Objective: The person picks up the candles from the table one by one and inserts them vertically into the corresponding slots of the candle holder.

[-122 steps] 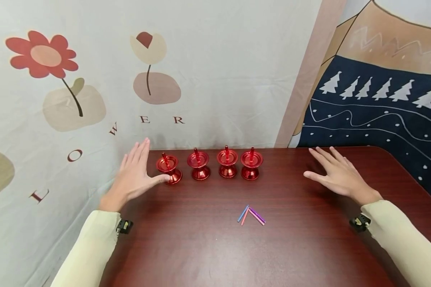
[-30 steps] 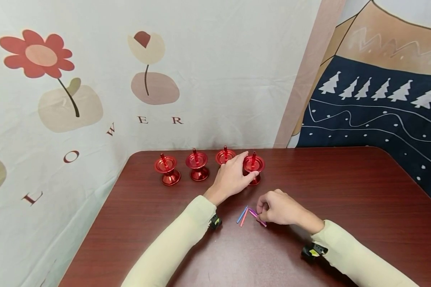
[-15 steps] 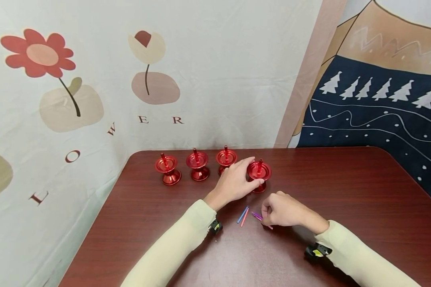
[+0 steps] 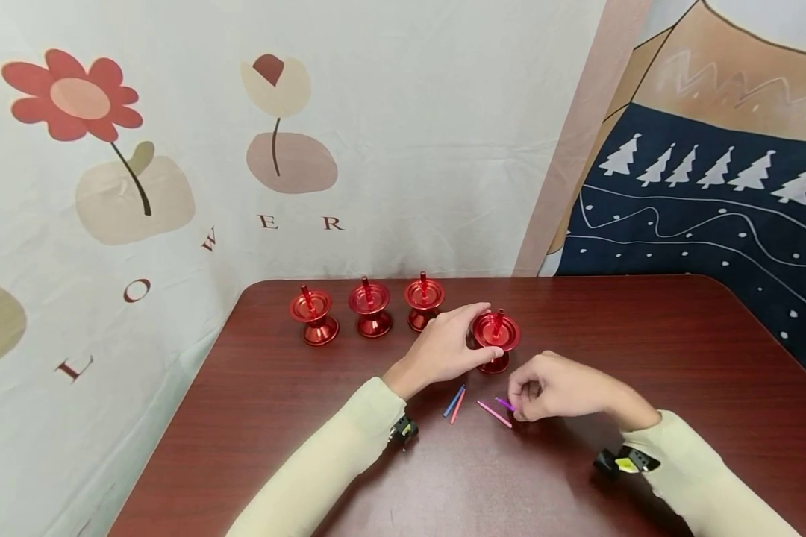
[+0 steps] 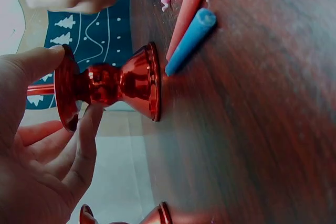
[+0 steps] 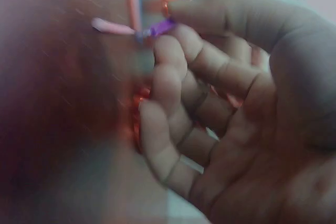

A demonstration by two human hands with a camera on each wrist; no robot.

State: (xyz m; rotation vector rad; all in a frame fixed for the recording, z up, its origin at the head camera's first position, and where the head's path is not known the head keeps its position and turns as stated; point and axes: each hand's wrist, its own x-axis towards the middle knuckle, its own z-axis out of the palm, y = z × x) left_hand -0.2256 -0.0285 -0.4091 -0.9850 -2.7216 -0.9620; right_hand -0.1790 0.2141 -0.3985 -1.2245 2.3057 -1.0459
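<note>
My left hand holds a shiny red candle holder by its dish. In the left wrist view, the thumb is on the rim and fingers lie under the dish of that holder; its base is at or just above the table, I cannot tell which. My right hand pinches a thin purple candle between thumb and forefinger; one end of the purple candle sticks out in the right wrist view. A pink candle lies on the table just left of the right fingertips.
Blue and coral candles lie side by side on the brown table. Three more red holders stand in a row at the back: left, middle and right. A printed cloth hangs behind.
My left hand has brought the rightmost holder forward and right, out of the row. My right hand has drawn the purple candle rightward, away from the pink one, which has shifted slightly right.
</note>
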